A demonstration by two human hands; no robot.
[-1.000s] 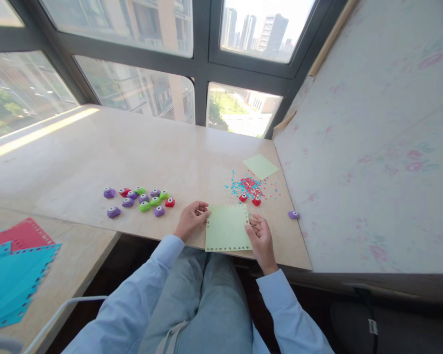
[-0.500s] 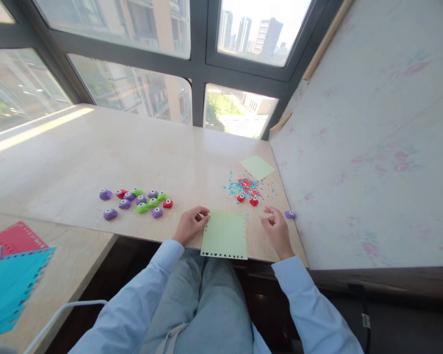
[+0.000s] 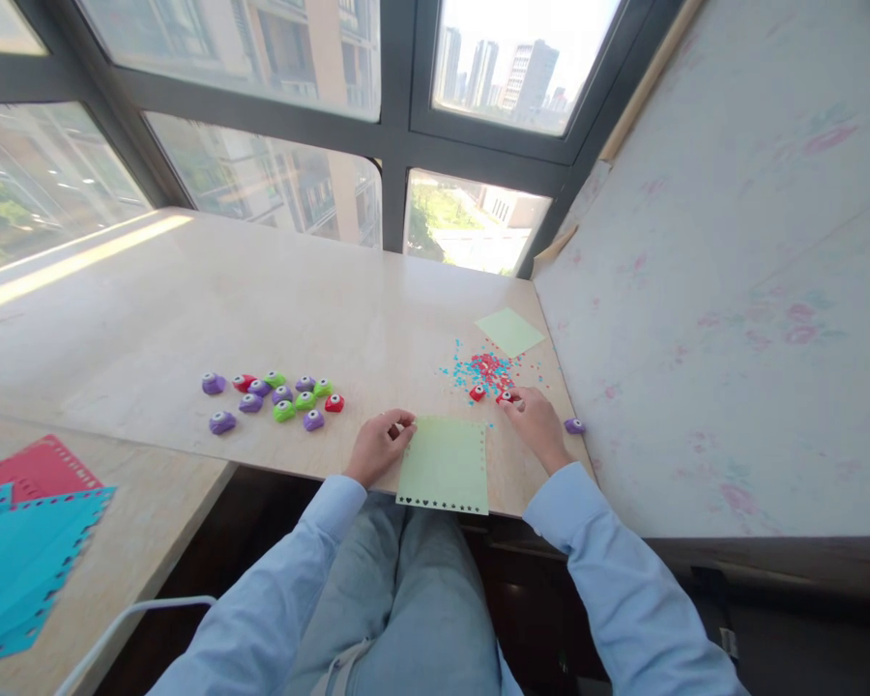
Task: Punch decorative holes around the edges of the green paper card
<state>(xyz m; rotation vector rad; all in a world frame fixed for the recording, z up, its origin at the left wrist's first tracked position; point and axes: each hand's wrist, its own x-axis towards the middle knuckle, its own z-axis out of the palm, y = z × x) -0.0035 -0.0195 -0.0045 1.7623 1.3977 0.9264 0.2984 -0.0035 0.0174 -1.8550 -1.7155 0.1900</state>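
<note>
A pale green sheet of paper (image 3: 444,466) lies at the table's front edge, its near end sticking out over it. Small punched shapes run along its near, left and right edges. My left hand (image 3: 382,447) pinches the sheet's upper left side. Farther right, my right hand (image 3: 536,425) has its fingertips closed on a red paper punch (image 3: 506,396), which still rests on the table. Just left of that stands a second red punch (image 3: 477,392). Behind both is a heap of red and blue paper bits (image 3: 487,367).
Several purple, green and red punches (image 3: 282,394) stand to the left. One purple punch (image 3: 574,425) sits by the wall (image 3: 732,290). Another green sheet (image 3: 509,333) lies behind the paper bits. Blue (image 3: 36,570) and red punched sheets (image 3: 43,469) lie at lower left.
My right hand has moved forward and left from beside the green sheet and closed on the red punch. The left hand stays on the sheet.
</note>
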